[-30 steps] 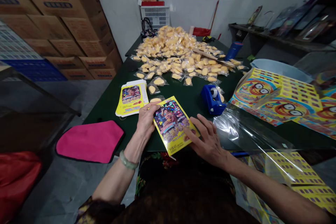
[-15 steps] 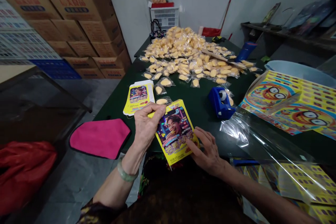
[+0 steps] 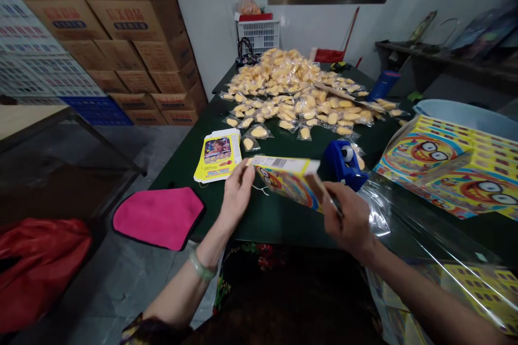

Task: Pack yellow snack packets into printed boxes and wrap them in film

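Observation:
A yellow cardboard box (image 3: 289, 183) with a cartoon face in glasses is held above the table, opened into a box shape, a barcode on its pale upper side. My left hand (image 3: 238, 188), a green bangle on the wrist, pinches its left end. My right hand (image 3: 351, 221) is closed around its right end, blurred a little. Left of the box lies a stack of flat yellow cartons (image 3: 219, 155). Beyond it spreads a heap of yellow pieces in clear wrappers (image 3: 289, 78). A blue tape dispenser (image 3: 345, 164) stands just past my right hand.
Printed yellow display boxes (image 3: 441, 156) and a light-blue basin (image 3: 465, 110) occupy the table's right side, with clear plastic film (image 3: 421, 226) nearer me. A pink cloth piece (image 3: 159, 218) juts out at the left edge. Brown cartons (image 3: 121, 27) are stacked against the wall.
The carton, earlier flat with its photo side facing me, has been turned and opened out, showing the cartoon side. My right hand has moved from its lower edge to its right end.

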Demonstrator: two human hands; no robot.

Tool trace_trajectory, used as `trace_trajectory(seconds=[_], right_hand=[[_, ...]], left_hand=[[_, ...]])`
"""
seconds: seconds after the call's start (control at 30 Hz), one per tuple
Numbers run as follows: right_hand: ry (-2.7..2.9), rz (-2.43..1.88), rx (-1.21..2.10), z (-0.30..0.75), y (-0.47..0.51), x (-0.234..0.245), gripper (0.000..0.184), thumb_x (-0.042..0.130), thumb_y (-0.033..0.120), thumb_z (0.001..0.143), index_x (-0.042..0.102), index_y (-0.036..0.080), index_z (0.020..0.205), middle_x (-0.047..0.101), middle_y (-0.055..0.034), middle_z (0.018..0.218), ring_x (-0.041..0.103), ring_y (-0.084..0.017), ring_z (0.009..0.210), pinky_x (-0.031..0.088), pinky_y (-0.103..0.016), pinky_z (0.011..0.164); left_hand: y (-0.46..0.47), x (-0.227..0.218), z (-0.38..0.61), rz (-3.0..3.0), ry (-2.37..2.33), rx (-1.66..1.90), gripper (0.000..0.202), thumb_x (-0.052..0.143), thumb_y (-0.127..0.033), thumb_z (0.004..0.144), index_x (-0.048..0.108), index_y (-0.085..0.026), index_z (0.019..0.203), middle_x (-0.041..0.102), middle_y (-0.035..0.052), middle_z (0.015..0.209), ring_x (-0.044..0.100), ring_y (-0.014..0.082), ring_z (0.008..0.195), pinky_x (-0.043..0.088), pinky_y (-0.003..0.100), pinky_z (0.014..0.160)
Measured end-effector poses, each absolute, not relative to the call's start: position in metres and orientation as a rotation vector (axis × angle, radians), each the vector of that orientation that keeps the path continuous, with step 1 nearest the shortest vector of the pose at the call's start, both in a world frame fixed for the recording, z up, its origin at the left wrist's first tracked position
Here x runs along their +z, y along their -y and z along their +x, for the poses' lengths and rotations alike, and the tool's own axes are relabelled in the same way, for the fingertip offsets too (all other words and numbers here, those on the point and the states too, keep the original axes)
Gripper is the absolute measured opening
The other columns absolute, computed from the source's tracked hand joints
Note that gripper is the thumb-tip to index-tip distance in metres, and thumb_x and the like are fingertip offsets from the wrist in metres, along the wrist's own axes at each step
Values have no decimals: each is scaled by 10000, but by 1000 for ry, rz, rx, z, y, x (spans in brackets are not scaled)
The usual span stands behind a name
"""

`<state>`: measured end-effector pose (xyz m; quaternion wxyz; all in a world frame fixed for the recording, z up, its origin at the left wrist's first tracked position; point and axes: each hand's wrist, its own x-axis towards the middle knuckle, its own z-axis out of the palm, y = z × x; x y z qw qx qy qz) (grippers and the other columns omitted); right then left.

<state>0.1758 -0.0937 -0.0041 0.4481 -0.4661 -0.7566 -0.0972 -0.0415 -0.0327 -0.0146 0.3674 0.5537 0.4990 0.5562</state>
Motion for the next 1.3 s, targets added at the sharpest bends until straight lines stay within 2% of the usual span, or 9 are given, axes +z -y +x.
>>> trace_trajectory(seconds=[0.1,0.17,0.4,0.5,0.63,0.73,0.97,1.2,1.3], right_hand=[[1774,-1377,191,169,79,22,269,400,289,910,471,201,665,477,16,527,430,-106,448,334,-250,445],[1752,-1395,529,164,70,37,321,423,363,891,448,205,613,479,11,523,424,-106,455,318,-242,418],[1565,-1243,1568,151,-3,42,560,462,690,800,628,161,881,678,-80,732,624,-178,601,464,-248,446],[1340,-1723,1332,132,-75,20,667,297,680,880,583,110,1077,697,-154,905,685,-205,735,541,-286,542],[1372,-2015,957,100,-169,-3,588,468,546,893,521,48,1201,591,-248,1185,625,-291,1055,546,-361,760],[1499,-2106,816,80,-214,-9,471,592,436,865,553,94,1186,556,-175,1252,551,-279,1152,496,-422,898],[1783,-2072,867,79,-219,-36,290,567,341,902,590,143,1113,613,-66,1102,615,-183,940,534,-375,800],[1610,-1975,640,167,-146,-47,265,744,172,587,548,170,766,622,-29,830,596,-219,871,453,-274,682],[1442,-1902,615,201,-121,-35,315,736,240,563,475,192,733,579,-8,720,591,-204,751,451,-283,614]], left_hand=[[55,-15,-33,2001,-1434,1557,850,691,-575,687,390,-188,1380,441,191,1379,403,353,1293,343,546,1030],[66,-14,-30,2299,-1435,1332,1076,785,-556,566,258,-226,1444,340,206,1445,302,412,1345,273,619,1035],[68,-24,-56,2129,-1538,1263,1022,747,-317,607,193,-243,1462,431,180,1337,450,364,1223,401,546,969],[72,-27,-75,1902,-1559,1418,941,724,-327,657,232,-234,1453,435,156,1360,459,332,1239,433,497,992],[83,-30,-95,1752,-1685,1418,906,719,-349,691,239,-228,1450,466,145,1346,529,308,1173,511,447,918],[87,-34,-106,1745,-1731,1379,914,727,-350,692,230,-245,1452,469,146,1351,560,304,1139,548,426,863],[77,-35,-99,1759,-1667,1409,890,711,-350,701,243,-234,1449,457,154,1368,540,312,1180,531,459,909],[65,-28,-85,1843,-1581,1418,891,711,-377,676,278,-222,1438,478,145,1335,515,312,1190,497,463,941],[62,-29,-78,1889,-1608,1398,912,718,-383,669,260,-224,1442,472,148,1330,500,318,1193,472,480,947]])
